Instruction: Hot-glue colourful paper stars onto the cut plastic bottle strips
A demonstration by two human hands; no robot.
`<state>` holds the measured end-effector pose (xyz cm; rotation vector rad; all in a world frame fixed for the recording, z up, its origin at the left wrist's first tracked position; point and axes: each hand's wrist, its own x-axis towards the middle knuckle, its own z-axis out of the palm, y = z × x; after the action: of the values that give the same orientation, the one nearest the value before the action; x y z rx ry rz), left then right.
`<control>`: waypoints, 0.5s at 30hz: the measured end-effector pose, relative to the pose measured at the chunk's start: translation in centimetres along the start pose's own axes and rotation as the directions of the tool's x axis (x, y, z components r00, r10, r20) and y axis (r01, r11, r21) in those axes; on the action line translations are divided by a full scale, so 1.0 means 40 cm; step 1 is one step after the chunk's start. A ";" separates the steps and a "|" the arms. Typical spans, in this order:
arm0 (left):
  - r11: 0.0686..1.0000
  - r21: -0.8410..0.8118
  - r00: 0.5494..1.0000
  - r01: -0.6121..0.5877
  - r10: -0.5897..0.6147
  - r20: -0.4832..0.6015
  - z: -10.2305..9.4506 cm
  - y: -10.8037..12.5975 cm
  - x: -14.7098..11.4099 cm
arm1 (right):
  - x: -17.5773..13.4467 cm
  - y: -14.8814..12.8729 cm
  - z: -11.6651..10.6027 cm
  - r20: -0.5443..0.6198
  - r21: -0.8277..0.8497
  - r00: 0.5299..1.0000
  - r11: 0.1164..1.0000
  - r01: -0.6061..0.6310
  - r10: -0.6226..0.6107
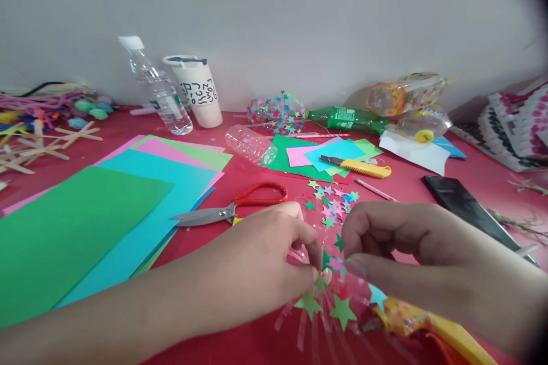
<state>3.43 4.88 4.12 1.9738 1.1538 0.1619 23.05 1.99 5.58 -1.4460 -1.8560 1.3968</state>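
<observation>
In the middle foreground, my left hand [295,251] has its thumb and forefinger closed at a clear plastic piece cut into strips [314,325]. The strips fan out toward me, with paper stars such as a green star [343,312] on them. My right hand [385,245] is pinched just right of that piece; anything between its fingertips is too small to make out. A blue star [377,296] shows under it. Below the right hand lies a yellow glue gun [402,316], its nozzle pointing left. Loose small paper stars [331,202] are scattered beyond both hands.
Red-handled scissors [231,211] lie beside stacked coloured paper [85,222] on the left. A yellow utility knife [363,167] rests on paper scraps. Behind stand a water bottle [160,94] and a white cup [199,94]. A black phone [466,205] lies right, near a green bottle [342,118].
</observation>
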 end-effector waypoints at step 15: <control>0.962 -0.262 0.985 0.082 -0.037 0.171 0.020 -0.058 0.000 | -0.014 0.055 0.038 0.084 -0.306 0.953 0.903 0.302 -0.290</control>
<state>2.25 4.97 1.97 1.6793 1.0252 0.1147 23.14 0.70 3.15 -1.2084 -2.2922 1.0195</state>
